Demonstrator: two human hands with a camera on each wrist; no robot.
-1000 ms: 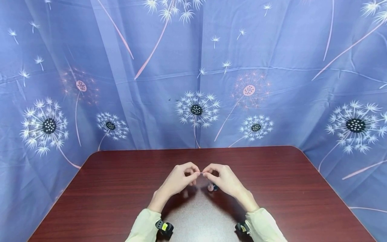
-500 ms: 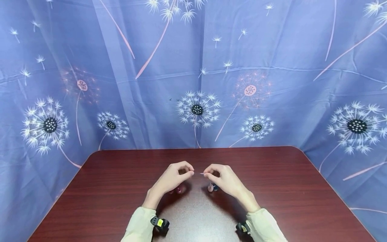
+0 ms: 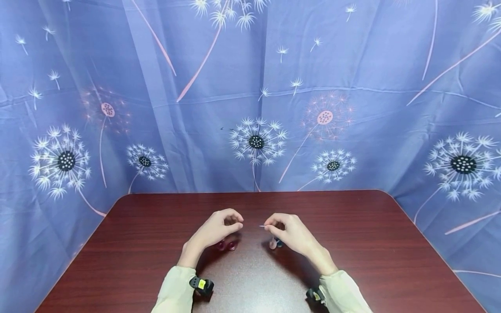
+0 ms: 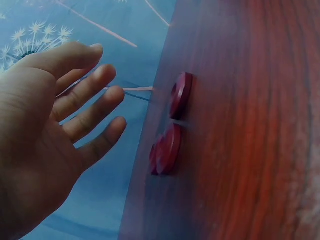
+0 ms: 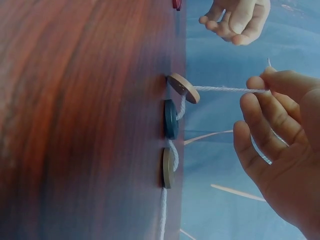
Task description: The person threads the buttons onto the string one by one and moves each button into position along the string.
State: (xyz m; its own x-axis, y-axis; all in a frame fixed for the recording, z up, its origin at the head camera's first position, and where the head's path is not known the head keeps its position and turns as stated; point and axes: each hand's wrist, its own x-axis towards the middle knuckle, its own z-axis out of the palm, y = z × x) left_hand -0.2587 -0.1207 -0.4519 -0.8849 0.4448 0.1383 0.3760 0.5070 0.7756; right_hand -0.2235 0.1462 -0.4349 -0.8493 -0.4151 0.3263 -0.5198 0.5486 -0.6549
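Between thumb and fingertips, my right hand (image 3: 291,232) pinches a white cord (image 5: 225,89) near its tip, which pokes out past the fingers. The cord drops through a tan button (image 5: 184,88), then runs to a dark blue-green button (image 5: 170,120) and an olive-brown button (image 5: 168,168) on the tabletop. To the left, my left hand (image 3: 215,228) holds nothing, its fingers loosely bent. Beneath it lie dark red buttons: a lone red button (image 4: 181,95) and, beside it, two more red buttons (image 4: 168,150) overlapping in the left wrist view.
A dark red-brown wooden table (image 3: 352,221) carries everything. Behind it and along both sides hangs a blue curtain (image 3: 203,143) with a dandelion print. Each wrist wears a black strap with a camera, the left camera (image 3: 202,284) showing a yellow patch.
My left hand has drawn away to the left from the cord's tip beside my right fingers, uncovering the red buttons. My right hand stays almost still, still pinching the cord.
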